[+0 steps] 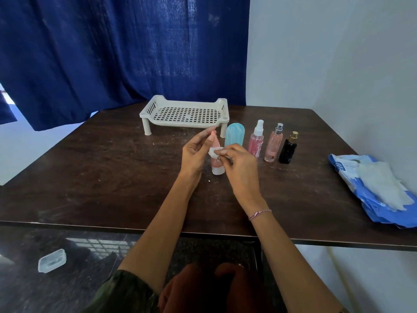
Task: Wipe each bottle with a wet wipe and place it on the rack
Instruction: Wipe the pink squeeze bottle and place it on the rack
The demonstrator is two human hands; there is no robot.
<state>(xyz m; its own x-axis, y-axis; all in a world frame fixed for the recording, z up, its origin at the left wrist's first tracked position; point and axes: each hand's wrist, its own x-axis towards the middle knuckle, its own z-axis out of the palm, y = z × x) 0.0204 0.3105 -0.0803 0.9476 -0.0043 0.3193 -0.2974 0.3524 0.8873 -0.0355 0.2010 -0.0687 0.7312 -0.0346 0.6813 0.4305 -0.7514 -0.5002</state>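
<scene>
A pink tube-shaped bottle (pixel 217 164) with a white cap stands cap-down on the dark table (pixel 112 172). My left hand (pixel 195 152) pinches its upper end. My right hand (pixel 240 164) presses a crumpled white wet wipe (pixel 214 152) against its side. Behind them stand a light blue bottle (pixel 234 134), a pink spray bottle (pixel 256 138), a peach spray bottle (pixel 273 144) and a black bottle with a gold cap (pixel 288 149). The cream slotted rack (pixel 158 109) sits at the far middle of the table with nothing on it.
A blue wet-wipe pack (pixel 370 199) with a wipe pulled out lies at the table's right edge. A blue curtain (pixel 112 53) hangs behind the table, a white wall to the right. A small clear plastic box (pixel 52 260) lies on the floor at lower left.
</scene>
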